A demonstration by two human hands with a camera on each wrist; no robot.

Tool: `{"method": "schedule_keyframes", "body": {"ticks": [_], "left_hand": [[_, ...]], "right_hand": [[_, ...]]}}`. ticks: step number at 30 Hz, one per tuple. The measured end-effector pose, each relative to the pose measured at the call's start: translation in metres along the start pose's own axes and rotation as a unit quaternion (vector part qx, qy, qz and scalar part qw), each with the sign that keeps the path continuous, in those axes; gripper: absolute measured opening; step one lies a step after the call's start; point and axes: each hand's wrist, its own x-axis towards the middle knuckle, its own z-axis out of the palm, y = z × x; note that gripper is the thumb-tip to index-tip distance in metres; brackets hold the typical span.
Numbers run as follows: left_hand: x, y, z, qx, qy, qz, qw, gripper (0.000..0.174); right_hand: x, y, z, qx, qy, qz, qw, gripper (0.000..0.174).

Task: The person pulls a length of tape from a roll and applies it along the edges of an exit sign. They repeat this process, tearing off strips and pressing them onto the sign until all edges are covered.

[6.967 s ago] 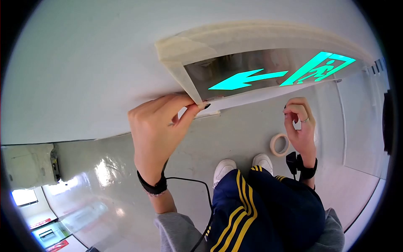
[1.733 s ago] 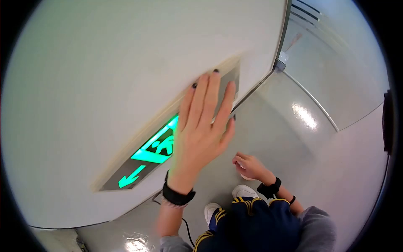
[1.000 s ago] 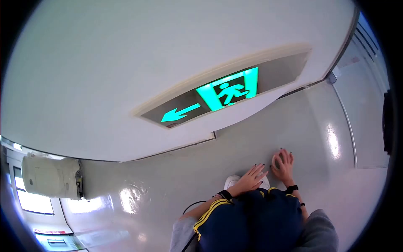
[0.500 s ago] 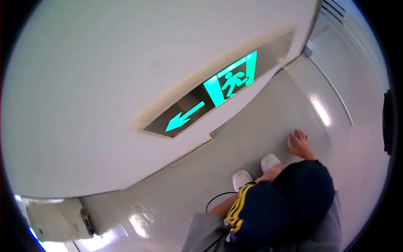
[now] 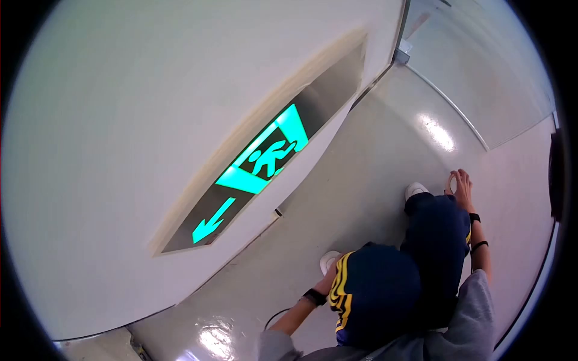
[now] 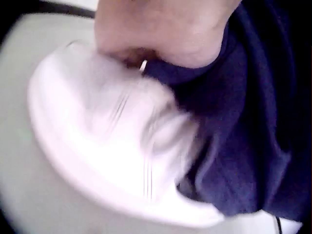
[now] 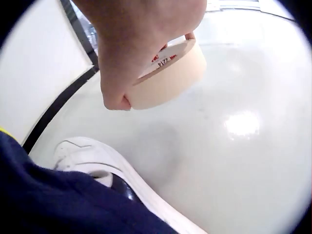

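My right hand [image 7: 151,39] grips a roll of masking tape [image 7: 170,80], with the thumb at its near edge and fingertips showing at the far rim. A soft shadow lies on the floor beneath the roll. From the head view, this right hand [image 5: 463,189] is low beside the right shoe [image 5: 415,190]. In the left wrist view my left hand [image 6: 161,31] is down against a white shoe [image 6: 97,131] and the dark trouser leg; its fingers are out of sight. On the wall, a lit green exit sign [image 5: 268,157] has cream tape [image 5: 226,150] along its edges.
The white wall [image 5: 150,108] rises on the left, meeting the glossy grey floor [image 5: 361,180] along a dark line. A clear panel [image 5: 487,72] stands at the upper right. A black cable [image 5: 274,317] runs near the left wrist.
My left hand, earlier at the sign's corner and then flat over the sign, has dropped to the left shoe. My right hand has taken hold of the tape roll that lay on the floor.
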Motion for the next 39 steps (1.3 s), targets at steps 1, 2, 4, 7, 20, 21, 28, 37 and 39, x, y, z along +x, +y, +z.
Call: {"method": "schedule_keyframes", "body": {"ticks": [1,2,4,7,20,21,28,37,39], "left_hand": [[-0.016,0.007,-0.008,0.002,-0.014,-0.023,1.0,0.028],[-0.028,0.013,-0.013,0.003,-0.022,-0.044,0.999,0.028],[-0.04,0.03,-0.016,0.009,-0.029,-0.082,0.996,0.028],[-0.051,0.058,-0.016,0.026,-0.028,-0.154,0.987,0.027],[0.026,0.143,0.037,0.064,0.049,-0.407,0.91,0.024],[0.036,0.145,0.043,0.062,0.062,-0.417,0.905,0.024],[0.077,0.169,0.078,0.064,0.077,-0.443,0.891,0.023],[0.124,0.183,0.109,0.066,0.03,-0.359,0.931,0.021],[0.121,0.185,0.112,0.069,0.012,-0.331,0.941,0.02]], "right_hand": [[-0.004,0.01,0.013,0.005,-0.009,-0.004,1.0,0.059],[-0.011,0.026,0.031,0.085,-0.024,0.048,0.995,0.058],[-0.013,0.043,0.068,0.152,-0.035,0.107,0.982,0.057],[-0.013,0.045,0.1,-0.012,0.049,0.065,0.997,0.053],[-0.042,0.117,0.166,-0.066,0.008,0.023,0.998,0.054],[-0.039,0.131,0.185,-0.061,0.025,-0.024,0.998,0.054],[-0.029,0.11,0.168,-0.011,0.101,-0.19,0.976,0.053],[-0.042,0.081,0.134,-0.011,0.046,-0.08,0.996,0.053],[-0.042,0.077,0.131,-0.025,0.037,-0.042,0.998,0.052]]}}
